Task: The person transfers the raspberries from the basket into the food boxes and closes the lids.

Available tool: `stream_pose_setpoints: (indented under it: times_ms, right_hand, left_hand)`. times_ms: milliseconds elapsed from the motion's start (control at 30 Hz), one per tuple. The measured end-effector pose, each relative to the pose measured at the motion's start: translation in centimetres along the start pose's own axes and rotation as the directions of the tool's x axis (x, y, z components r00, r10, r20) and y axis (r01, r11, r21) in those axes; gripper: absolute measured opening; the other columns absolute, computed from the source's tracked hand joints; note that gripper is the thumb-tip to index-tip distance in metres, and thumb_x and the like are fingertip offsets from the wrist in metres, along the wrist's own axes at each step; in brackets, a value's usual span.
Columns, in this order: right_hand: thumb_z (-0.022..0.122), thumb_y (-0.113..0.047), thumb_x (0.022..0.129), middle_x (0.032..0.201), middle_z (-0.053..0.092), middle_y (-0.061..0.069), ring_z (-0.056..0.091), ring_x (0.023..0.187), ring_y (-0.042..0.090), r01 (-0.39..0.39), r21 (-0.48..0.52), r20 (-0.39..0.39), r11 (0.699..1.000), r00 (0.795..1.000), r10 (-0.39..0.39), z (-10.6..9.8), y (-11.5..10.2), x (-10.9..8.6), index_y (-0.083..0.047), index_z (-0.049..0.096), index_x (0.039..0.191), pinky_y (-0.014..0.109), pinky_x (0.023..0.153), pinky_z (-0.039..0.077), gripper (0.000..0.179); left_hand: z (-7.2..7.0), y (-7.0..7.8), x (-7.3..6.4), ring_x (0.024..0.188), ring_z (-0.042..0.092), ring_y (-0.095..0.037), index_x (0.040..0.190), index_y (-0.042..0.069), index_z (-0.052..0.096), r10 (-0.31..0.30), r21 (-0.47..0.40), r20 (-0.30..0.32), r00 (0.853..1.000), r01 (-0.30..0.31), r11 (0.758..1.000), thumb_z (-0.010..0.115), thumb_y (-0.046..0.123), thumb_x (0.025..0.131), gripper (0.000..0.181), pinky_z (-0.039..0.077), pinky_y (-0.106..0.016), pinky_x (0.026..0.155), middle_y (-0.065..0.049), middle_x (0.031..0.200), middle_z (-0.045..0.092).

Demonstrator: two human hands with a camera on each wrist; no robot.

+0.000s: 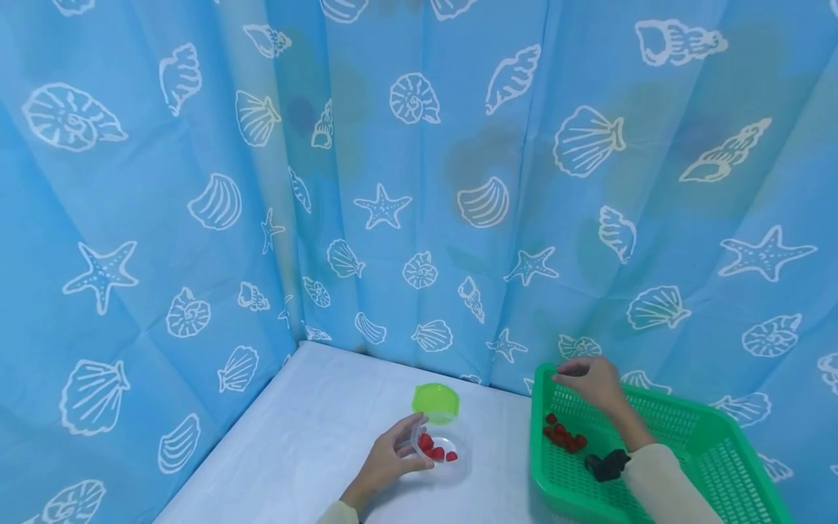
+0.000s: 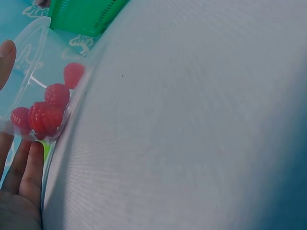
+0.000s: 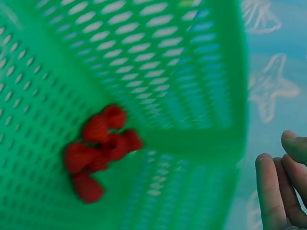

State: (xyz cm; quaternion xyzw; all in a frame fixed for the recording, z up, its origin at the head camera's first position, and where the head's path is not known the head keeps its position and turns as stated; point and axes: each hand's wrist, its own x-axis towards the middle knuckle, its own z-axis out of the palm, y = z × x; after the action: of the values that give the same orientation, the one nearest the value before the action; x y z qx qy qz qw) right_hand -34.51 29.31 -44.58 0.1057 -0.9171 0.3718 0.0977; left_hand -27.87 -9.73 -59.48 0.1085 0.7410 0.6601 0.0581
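Observation:
My left hand point(image 1: 389, 458) holds a clear plastic container point(image 1: 463, 462) at its side on the white table, with thumb and fingers spread around the wall. Several raspberries point(image 2: 45, 117) lie inside it. Just behind the container is a bright green lid point(image 1: 435, 399). Over the far left corner of a green basket point(image 1: 710, 416) hovers my right hand point(image 1: 594, 382). Its fingers are loosely bent, the thumb stands apart, and nothing is between them. A cluster of raspberries point(image 3: 98, 148) lies on the basket floor below, near that corner.
A white-covered table point(image 1: 314, 422) carries everything. A blue curtain point(image 1: 419, 218) with white seashell prints hangs along its back and left edges. The basket's raised walls stand at the right. A black object point(image 1: 609, 464) shows beside the right sleeve.

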Motion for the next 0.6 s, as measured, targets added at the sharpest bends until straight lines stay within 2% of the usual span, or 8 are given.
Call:
stream_pose_setpoints:
  times_ms: [167, 367, 500, 600]
  right_hand:
    - [0.073, -0.022, 0.089, 0.100, 0.070, 0.017, 0.067, 0.088, 0.030, -0.080, 0.022, 0.065, 0.997, 0.995, 0.079, -0.1, 2.4, -0.8, 0.006, 0.070, 0.108, 0.045, 0.072, 0.057, 0.034]
    - [0.071, -0.019, 0.090, 0.094, 0.070, 0.018, 0.067, 0.080, 0.027, -0.187, 0.019, 0.124, 0.982, 0.975, 0.183, -0.1, 4.1, -1.6, 0.010, 0.068, 0.108, 0.048, 0.072, 0.057, 0.035]
    - [0.068, -0.021, 0.090, 0.092, 0.070, 0.017, 0.064, 0.076, 0.026, -0.268, -0.033, 0.133, 0.963, 0.954, 0.270, -0.2, 5.2, -1.8, 0.008, 0.071, 0.102, 0.045, 0.067, 0.056, 0.032]
    - [0.068, -0.022, 0.088, 0.082, 0.070, 0.014, 0.063, 0.070, 0.023, -0.335, -0.069, 0.141, 0.940, 0.929, 0.342, -0.2, 6.4, -2.0, 0.006, 0.074, 0.090, 0.040, 0.062, 0.055, 0.029]
  left_hand:
    - [0.0, 0.1, 0.0, 0.133, 0.047, -0.025, 0.147, 0.021, 0.044, 0.013, -0.003, 0.005, 1.000, -0.013, 1.000, 0.086, 0.027, 0.075, 0.083, 0.044, -0.041, 0.103, 0.000, 0.144, 0.050]
    - [0.1, 0.1, 0.0, 0.132, 0.047, -0.026, 0.146, 0.022, 0.045, -0.003, 0.010, -0.004, 1.000, 0.003, 1.000, 0.086, 0.030, 0.074, 0.083, 0.044, -0.042, 0.103, 0.000, 0.144, 0.050]
    - [0.1, 0.3, 0.0, 0.133, 0.046, -0.026, 0.146, 0.024, 0.045, -0.020, 0.014, -0.009, 1.000, 0.020, 1.000, 0.086, 0.032, 0.074, 0.083, 0.044, -0.043, 0.103, 0.000, 0.144, 0.050]
    - [0.1, 0.3, 0.0, 0.134, 0.045, -0.026, 0.147, 0.023, 0.044, -0.021, 0.015, -0.006, 1.000, 0.021, 1.000, 0.086, 0.031, 0.074, 0.084, 0.044, -0.043, 0.103, 0.000, 0.145, 0.050]
